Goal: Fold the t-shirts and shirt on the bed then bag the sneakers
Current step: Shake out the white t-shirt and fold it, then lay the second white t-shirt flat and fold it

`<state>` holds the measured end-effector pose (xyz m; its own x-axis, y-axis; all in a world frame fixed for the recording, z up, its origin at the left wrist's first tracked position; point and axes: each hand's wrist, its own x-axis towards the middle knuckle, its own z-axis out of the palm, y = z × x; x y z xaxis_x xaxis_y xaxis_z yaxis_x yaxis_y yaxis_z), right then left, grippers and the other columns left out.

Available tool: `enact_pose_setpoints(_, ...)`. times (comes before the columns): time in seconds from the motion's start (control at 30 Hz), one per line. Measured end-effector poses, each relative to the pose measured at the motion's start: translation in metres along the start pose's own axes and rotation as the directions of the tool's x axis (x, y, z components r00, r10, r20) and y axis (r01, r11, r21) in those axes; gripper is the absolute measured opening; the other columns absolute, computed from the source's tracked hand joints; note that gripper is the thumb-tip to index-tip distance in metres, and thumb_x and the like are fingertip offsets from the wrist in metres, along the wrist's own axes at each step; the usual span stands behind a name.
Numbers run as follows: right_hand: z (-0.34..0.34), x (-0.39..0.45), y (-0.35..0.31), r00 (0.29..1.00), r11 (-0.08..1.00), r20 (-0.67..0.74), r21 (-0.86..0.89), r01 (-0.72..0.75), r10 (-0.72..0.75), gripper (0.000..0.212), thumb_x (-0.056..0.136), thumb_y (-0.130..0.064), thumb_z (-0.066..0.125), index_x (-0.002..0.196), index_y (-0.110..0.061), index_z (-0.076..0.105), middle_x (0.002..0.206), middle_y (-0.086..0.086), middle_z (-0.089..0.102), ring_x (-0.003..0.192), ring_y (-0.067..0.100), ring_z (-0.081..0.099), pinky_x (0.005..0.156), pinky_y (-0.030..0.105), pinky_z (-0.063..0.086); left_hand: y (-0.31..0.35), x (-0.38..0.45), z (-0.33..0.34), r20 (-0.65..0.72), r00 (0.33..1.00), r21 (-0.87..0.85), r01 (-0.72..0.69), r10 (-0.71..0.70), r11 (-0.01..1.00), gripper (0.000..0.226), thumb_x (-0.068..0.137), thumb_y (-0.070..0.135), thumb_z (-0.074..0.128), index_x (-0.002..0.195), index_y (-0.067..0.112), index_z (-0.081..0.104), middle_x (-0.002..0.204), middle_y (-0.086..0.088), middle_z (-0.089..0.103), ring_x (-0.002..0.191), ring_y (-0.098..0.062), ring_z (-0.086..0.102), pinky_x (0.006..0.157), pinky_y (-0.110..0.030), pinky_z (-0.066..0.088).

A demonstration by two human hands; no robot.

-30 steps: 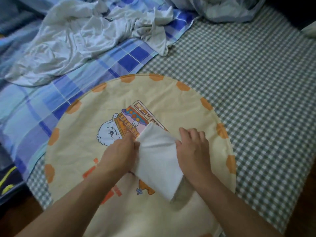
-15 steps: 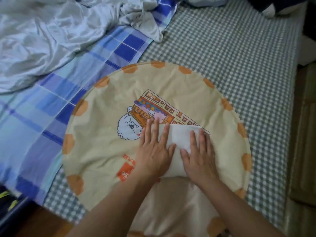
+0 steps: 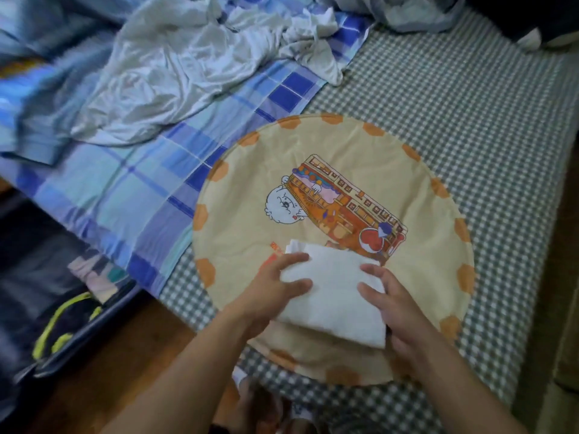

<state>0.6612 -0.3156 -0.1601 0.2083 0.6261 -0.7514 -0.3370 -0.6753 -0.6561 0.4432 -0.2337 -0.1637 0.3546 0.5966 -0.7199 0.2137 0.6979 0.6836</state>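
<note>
A: Half a second ago both palms lay flat on the folded white t-shirt; since then the fingers have lifted and bent, and the view has swung so more of the cartoon print shows.

B: How does the shirt look?

A: A compact white rectangle, several layers thick, with stacked edges showing at its upper left corner. It sits in the lower middle of the frame, on the round cream cushion with orange patches round its rim.

B: And the hands?

A: The left hand grips the shirt's left edge, fingers curled over the top. The right hand grips the right edge, fingertips bent onto the cloth. The shirt's near edge looks raised a little off the cushion.

B: What's around?

A: The cushion rests on the green-checked bed. In the upper left of the frame a crumpled pale grey garment lies on a blue plaid sheet. At lower left, beside the bed, is a dark bag with yellow-green straps, blurred. Nothing covers the shirt but the hands.
</note>
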Motion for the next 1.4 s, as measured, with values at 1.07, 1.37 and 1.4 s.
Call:
enact_pose_setpoints(1.07, 0.924, 0.343, 0.425, 0.789, 0.006, 0.609, -0.791, 0.611, -0.080, 0.042, 0.088, 0.002, 0.045, 0.119, -0.026, 0.054, 0.113, -0.001, 0.040, 0.087, 0.025, 0.050, 0.078, 0.032, 0.038, -0.413, 0.096, -0.862, -0.827, 0.504, -0.237, 0.089, -0.249, 0.968, 0.054, 0.083, -0.011, 0.035, 0.117, 0.023, 0.060, 0.123, 0.003, 0.056, 0.090, -0.020, 0.056, 0.054, -0.015, 0.040)
enact_pose_setpoints(1.37, 0.897, 0.375, 0.480, 0.825, -0.269, 0.540, -0.780, 0.564, 0.166, 0.045, 0.088, -0.002, 0.042, 0.129, -0.020, 0.045, 0.133, 0.013, 0.037, 0.109, 0.040, 0.051, 0.091, 0.042, 0.044, -0.473, 0.132, -0.842, -0.662, 0.625, -0.100, 0.472, -0.413, 0.876, 0.069, 0.095, 0.005, 0.040, 0.158, 0.031, 0.027, 0.150, -0.012, 0.035, 0.125, -0.034, 0.048, 0.099, -0.036, 0.039)
enact_pose_setpoints(1.4, 0.898, 0.365, 0.475, 0.852, -0.271, 0.471, -0.810, 0.520, 0.227, 0.052, 0.089, -0.004, 0.045, 0.137, -0.022, 0.042, 0.147, 0.017, 0.028, 0.122, 0.043, 0.048, 0.102, 0.043, 0.043, -0.465, 0.128, -0.839, -0.622, 0.634, -0.099, 0.518, -0.459, 0.850, 0.071, 0.095, 0.006, 0.039, 0.159, 0.031, 0.021, 0.154, -0.015, 0.030, 0.131, -0.036, 0.046, 0.101, -0.038, 0.039)
